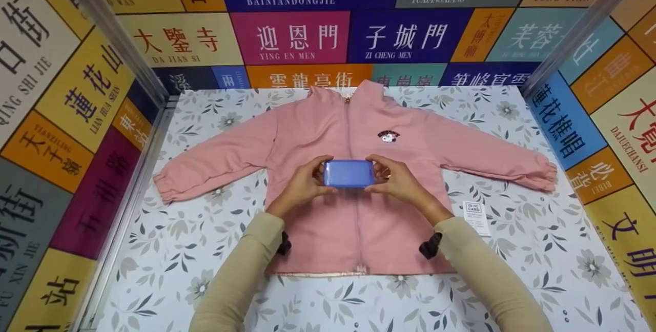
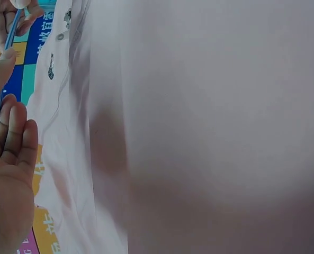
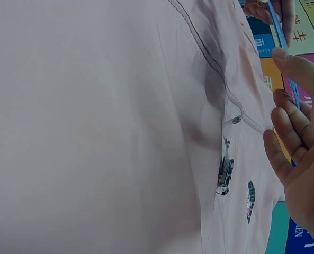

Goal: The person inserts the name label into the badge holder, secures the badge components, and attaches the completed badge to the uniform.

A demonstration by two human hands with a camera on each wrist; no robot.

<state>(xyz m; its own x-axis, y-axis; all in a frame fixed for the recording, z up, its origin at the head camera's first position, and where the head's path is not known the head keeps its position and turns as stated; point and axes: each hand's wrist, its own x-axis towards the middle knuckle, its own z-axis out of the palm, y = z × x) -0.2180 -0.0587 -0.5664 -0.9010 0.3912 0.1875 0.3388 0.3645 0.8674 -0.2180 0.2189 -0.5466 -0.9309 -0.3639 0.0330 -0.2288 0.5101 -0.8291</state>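
Currently, left hand (image 1: 305,182) and right hand (image 1: 398,182) each pinch one short end of a blue rectangular device (image 1: 349,173) between thumb and fingers, the device lying between the two sets of fingertips, pink jacket (image 1: 312,127) spread out below the fingers.

Blue phone-like device (image 1: 349,174): smooth, glossy face, hard plastic or glass, can't tell which. Pink jacket (image 1: 312,137): thin woven cloth, matt to faintly sheeny, softly creased, with gathered fabric cuffs. Zip (image 1: 349,132): fine-toothed strip, too small to tell metal from plastic. Chest motif (image 1: 388,137): flat, print-like finish. Worktop (image 1: 195,234): smooth printed surface, mostly matt. White card (image 1: 475,216): flat, paper-like, matt. Wall panels (image 1: 290,37): smooth printed sheet, slight sheen. Corner post (image 1: 110,19): silvery metal look, softly reflective. Beige sleeve (image 1: 230,275): matt, soft cloth.
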